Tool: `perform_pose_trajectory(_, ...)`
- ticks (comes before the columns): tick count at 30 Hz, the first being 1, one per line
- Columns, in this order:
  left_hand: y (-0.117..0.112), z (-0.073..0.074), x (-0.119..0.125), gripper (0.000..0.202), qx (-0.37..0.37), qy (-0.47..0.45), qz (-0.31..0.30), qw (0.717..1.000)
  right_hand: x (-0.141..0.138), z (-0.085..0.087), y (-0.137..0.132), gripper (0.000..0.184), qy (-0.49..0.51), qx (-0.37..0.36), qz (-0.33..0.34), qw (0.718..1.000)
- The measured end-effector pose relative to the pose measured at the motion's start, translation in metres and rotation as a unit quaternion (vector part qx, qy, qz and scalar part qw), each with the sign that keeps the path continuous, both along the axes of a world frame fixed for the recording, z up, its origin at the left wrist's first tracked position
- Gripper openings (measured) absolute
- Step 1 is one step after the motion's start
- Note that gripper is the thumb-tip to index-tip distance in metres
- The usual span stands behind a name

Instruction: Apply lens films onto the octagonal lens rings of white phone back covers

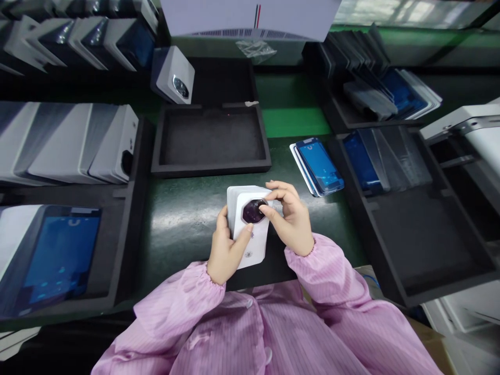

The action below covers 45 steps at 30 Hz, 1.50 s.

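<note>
Low in front of me I hold a small stack of white phone back covers, tilted slightly. The top one has a dark octagonal camera window near its upper end. My left hand wraps round the stack's left side, its thumb lying on the front just below the window. On the other side my right hand is closed on the upper right corner, thumb tip against the window and index finger at the edge. The faces of the lower covers are hidden.
To the right lie phone panels with blue film. A black foam tray stands ahead, with a white cover leaning at its back left. Trays of upright covers fill the left; more trays hold panels on the right.
</note>
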<state>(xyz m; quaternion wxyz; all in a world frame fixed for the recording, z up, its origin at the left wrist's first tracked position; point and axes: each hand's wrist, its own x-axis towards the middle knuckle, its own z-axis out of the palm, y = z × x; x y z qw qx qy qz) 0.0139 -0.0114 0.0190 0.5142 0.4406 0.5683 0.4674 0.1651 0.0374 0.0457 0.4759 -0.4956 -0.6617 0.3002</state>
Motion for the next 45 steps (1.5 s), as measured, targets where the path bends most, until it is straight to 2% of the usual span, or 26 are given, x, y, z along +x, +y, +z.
perform_pose_trajectory(4,-0.001,0.000,0.000,0.062,0.010,0.018,-0.003,1.000,0.000,-0.002,0.000,0.005,0.034,-0.022,0.008,0.999)
perform_pose_trajectory(9,-0.002,0.000,-0.001,0.061,0.023,0.038,-0.004,0.999,-0.002,-0.003,-0.001,0.014,0.052,-0.013,-0.001,0.999)
perform_pose_trajectory(14,-0.003,-0.001,-0.002,0.065,0.046,0.097,-0.002,0.994,0.000,0.000,-0.001,0.009,0.069,-0.027,0.006,0.997)
perform_pose_trajectory(17,-0.003,-0.001,-0.002,0.065,0.047,0.098,0.000,0.994,0.000,0.002,-0.001,0.005,0.055,-0.024,0.006,0.998)
perform_pose_trajectory(19,-0.001,0.001,-0.001,0.064,0.038,0.064,0.005,0.997,0.000,0.002,-0.002,0.005,0.011,0.007,-0.004,1.000)
perform_pose_trajectory(22,0.003,0.006,0.000,0.058,-0.023,-0.056,-0.001,0.998,-0.003,-0.001,-0.003,0.007,-0.090,0.125,-0.013,0.988)
perform_pose_trajectory(24,0.006,0.009,0.000,0.054,-0.071,-0.119,-0.003,0.990,-0.005,-0.004,-0.004,0.011,-0.142,0.207,0.014,0.968)
perform_pose_trajectory(27,0.010,0.011,-0.001,0.050,-0.083,-0.129,0.013,0.988,-0.007,-0.006,-0.006,0.020,-0.161,0.270,0.086,0.945)
perform_pose_trajectory(30,0.011,0.010,-0.003,0.046,-0.063,-0.106,0.027,0.992,-0.007,-0.006,-0.007,0.022,-0.145,0.298,0.146,0.932)
perform_pose_trajectory(33,0.012,0.010,-0.005,0.043,-0.057,-0.088,0.032,0.994,-0.006,-0.006,-0.008,0.022,-0.141,0.316,0.178,0.921)
perform_pose_trajectory(45,0.014,0.011,-0.007,0.042,-0.083,-0.121,0.036,0.988,-0.007,-0.010,-0.007,0.026,-0.128,0.318,0.185,0.921)
